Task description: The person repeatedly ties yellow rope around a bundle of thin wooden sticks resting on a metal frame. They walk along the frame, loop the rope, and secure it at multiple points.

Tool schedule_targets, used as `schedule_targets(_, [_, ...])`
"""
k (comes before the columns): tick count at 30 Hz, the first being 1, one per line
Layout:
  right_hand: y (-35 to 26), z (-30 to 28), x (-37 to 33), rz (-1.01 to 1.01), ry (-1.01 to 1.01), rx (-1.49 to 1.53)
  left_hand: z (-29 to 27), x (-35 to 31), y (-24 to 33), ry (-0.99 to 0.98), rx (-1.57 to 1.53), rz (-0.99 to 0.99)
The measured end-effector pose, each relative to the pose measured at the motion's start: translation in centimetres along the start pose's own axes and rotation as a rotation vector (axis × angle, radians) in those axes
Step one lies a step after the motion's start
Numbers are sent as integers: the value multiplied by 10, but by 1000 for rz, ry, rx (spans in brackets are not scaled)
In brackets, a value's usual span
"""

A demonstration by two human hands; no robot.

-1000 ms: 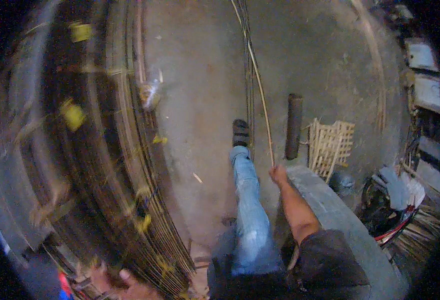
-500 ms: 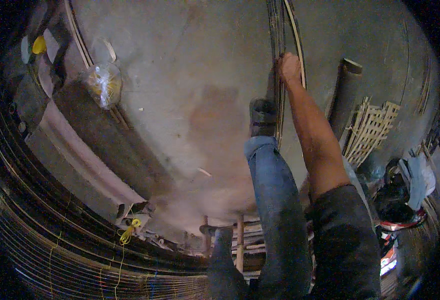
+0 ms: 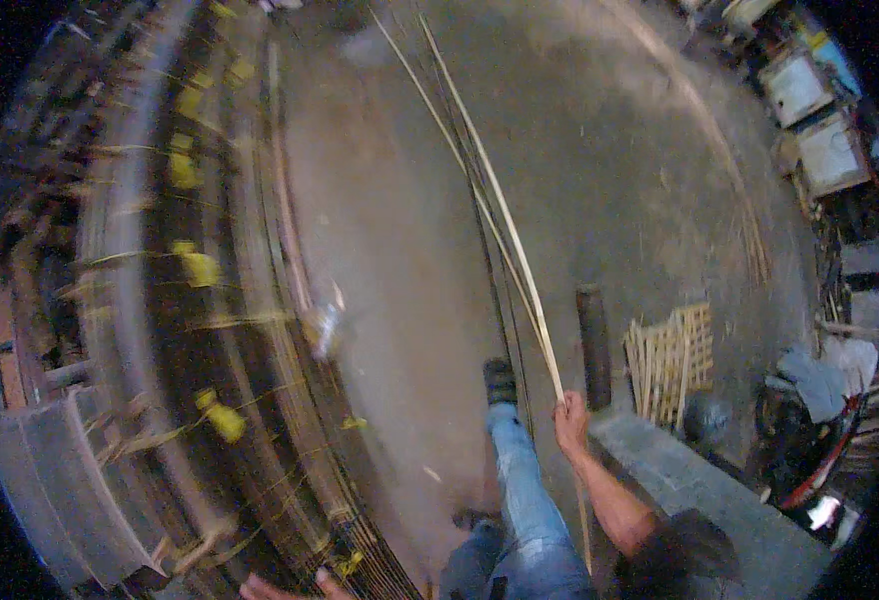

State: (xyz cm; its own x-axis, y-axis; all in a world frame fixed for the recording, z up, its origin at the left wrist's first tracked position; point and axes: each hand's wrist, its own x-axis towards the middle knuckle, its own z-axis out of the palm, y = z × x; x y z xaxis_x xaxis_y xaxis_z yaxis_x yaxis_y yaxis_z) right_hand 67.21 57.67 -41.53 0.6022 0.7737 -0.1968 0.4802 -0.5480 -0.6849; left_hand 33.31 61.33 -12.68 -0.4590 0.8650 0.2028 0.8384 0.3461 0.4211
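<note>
My right hand (image 3: pixel 571 424) is closed around a long, thin pale strip (image 3: pixel 515 250), which looks like split bamboo or cane. It stretches away up the floor, with another pale strip (image 3: pixel 437 112) crossing close to it. Darker strips (image 3: pixel 490 240) run alongside, and I cannot tell whether any of them pass through my grip. Only part of my left hand (image 3: pixel 290 588) shows, at the lower edge left of my legs. Its thumb and fingers are apart, slightly blurred, with nothing seen between them.
Long bundled poles (image 3: pixel 250 300) with yellow ties (image 3: pixel 198 265) line the left side. On the right are a dark tube (image 3: pixel 593 345), a woven slatted panel (image 3: pixel 672 362) and a grey slab (image 3: pixel 700 480). Whitish boxes (image 3: pixel 798 88) stand at the far right.
The view has swung up and shifted, showing more of the far floor and the left-hand poles. The pale strip now stands raised in my right hand. My left hand has come into view.
</note>
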Motion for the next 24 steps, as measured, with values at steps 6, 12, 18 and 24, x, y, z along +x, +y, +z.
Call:
schedule_targets(6, [-337, -154, 31, -256, -5, 561, -67, -154, 52, -992, -223, 86])
schedule_targets(12, [-479, -183, -42, -415, -123, 548, -124, -248, 69, -557, -813, -179])
schedule_targets(18, [-331, -188, -276, -505, -270, 576, -283, -215, -49, -389, -605, -49])
schedule_targets(24, [-228, -186, -371, -466, -632, 334, -391, -281, -141, -241, -469, -140])
